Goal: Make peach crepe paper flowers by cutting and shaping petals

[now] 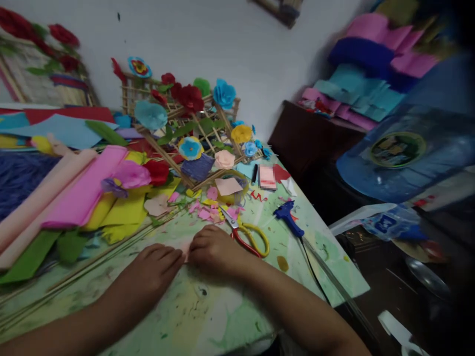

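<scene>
Between my two hands is a small piece of pale pink paper (185, 248), mostly hidden by the fingers. My left hand (159, 267) grips its left side, fingers closed together. On the other side my right hand (213, 251) pinches it with curled fingers. Both hands are low over the green-stained table (222, 316). Just beyond the right hand lie scissors (245, 232) with red and yellow handles, blades pointing away to the left. Pink paper scraps (208, 210) are scattered past the fingertips.
A blue glue gun (289, 217) with its cord lies at the right. Rolls of crepe paper (87, 185) and thin sticks (111, 252) cover the left. Paper flowers on a bamboo lattice (208, 131) stand at the back. A large blue water bottle (408, 143) is beyond the table's right edge.
</scene>
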Demonstrator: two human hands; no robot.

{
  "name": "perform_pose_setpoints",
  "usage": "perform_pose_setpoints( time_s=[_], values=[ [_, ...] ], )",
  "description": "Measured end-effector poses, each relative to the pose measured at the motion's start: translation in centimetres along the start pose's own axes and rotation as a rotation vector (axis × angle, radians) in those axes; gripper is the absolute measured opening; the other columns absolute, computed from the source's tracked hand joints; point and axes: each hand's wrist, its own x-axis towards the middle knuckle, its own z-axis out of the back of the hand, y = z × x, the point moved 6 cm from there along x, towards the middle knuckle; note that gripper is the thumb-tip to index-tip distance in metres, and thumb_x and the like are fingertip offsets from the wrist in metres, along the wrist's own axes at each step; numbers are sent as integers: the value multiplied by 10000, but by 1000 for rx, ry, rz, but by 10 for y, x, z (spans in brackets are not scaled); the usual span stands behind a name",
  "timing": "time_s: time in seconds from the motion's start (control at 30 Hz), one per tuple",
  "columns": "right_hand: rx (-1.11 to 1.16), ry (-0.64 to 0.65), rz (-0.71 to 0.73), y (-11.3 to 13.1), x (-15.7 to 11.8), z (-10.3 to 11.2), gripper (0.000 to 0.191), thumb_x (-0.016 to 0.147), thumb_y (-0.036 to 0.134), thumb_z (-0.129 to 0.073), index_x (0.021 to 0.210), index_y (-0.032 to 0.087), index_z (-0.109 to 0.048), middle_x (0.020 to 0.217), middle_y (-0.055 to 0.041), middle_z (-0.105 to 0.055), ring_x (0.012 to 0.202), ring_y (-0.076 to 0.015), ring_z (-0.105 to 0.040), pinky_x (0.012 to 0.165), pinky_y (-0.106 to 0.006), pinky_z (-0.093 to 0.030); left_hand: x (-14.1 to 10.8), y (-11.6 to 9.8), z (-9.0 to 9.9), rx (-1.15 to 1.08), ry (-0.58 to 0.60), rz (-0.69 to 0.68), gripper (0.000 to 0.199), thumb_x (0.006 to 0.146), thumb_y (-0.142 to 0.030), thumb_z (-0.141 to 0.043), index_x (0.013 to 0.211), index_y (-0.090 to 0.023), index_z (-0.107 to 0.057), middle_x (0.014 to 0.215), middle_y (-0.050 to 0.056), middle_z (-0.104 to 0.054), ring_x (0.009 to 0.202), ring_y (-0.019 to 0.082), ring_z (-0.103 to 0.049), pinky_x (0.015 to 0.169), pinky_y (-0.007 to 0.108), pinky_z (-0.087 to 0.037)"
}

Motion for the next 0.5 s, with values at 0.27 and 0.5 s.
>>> perform_pose_setpoints(
  time_s=[0.27,0.5],
  values=[
    [281,-23,-237,-9,2,1,135,908,230,-570,888,154,-681,885,-49,-692,861,-158,-558,825,-294,-354,-14,-4,-11,-29,142,22,394,831,-9,-373,1133,-51,-621,1067,143,-692,963,270,-584,883,441,-397],
    [280,-20,-408,-14,1,4,190,907,303,-577,838,140,-646,873,-66,-603,890,-174,-492,823,-311,-352,-16,-6,-11,-33,170,40,441,834,-5,-319,1121,-81,-644,1099,126,-693,1003,247,-590,967,454,-358]
  ],
)
